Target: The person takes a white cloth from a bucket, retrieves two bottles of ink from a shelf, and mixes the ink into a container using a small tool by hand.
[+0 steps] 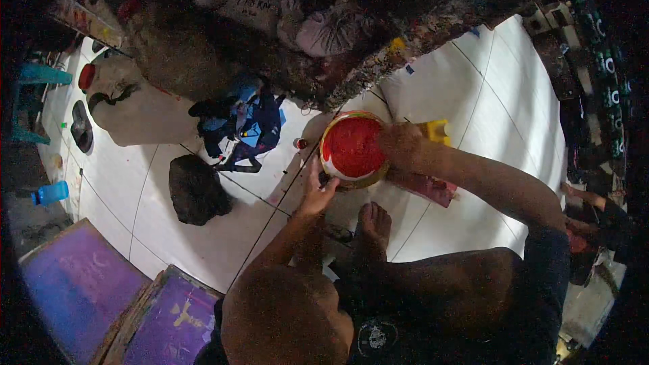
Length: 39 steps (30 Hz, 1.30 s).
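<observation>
White tiled floor [466,128] with soft light bands [520,101] at right, teal stool [44,74] at far left, dim surroundings

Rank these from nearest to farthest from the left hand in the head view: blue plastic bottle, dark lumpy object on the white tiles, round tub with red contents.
1. Round tub with red contents: against the left hand.
2. Dark lumpy object: left of the hand.
3. Blue plastic bottle: far left side, beyond that object.

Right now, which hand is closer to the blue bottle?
Left. The left hand is right of the blue bottle, touching the bucket; the right hand, at the bucket's right side, is farther right.
</observation>
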Available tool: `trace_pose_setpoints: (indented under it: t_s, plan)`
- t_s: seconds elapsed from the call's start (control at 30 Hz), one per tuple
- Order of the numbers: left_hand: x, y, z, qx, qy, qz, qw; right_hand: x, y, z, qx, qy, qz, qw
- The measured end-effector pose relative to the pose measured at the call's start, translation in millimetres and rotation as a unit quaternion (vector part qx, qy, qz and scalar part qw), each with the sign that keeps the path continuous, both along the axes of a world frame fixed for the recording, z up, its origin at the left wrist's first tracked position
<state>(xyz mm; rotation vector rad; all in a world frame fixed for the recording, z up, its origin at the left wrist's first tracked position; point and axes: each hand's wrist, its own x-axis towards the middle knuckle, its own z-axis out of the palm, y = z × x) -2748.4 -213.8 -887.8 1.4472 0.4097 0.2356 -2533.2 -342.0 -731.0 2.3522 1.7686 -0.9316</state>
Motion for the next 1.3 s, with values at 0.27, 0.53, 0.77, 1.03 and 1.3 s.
trace_pose_setpoints:
  t_s: [0.27,0.53,0.77,1.03,1.3]
  plan:
    - [5,13,19,0.04,0.067,-0.028,0.997,-25,18,-11,-0.067,0.066,-0.034,0.995]
    - [23,39,18,0.052,0.079,-0.065,0.993,-3,23,3,-0.068,-0.018,0.014,0.997]
    - [28,50,32,0.103,0.102,-0.113,0.983,-5,17,-6,-0.224,-0.026,0.031,0.974]
    - [38,57,2,0.066,0.036,-0.132,0.988,-14,19,-29,-0.079,0.073,-0.002,0.994]
    - [45,63,40,0.062,0.075,-0.14,0.985,5,3,0,0.094,-0.092,0.131,0.983]
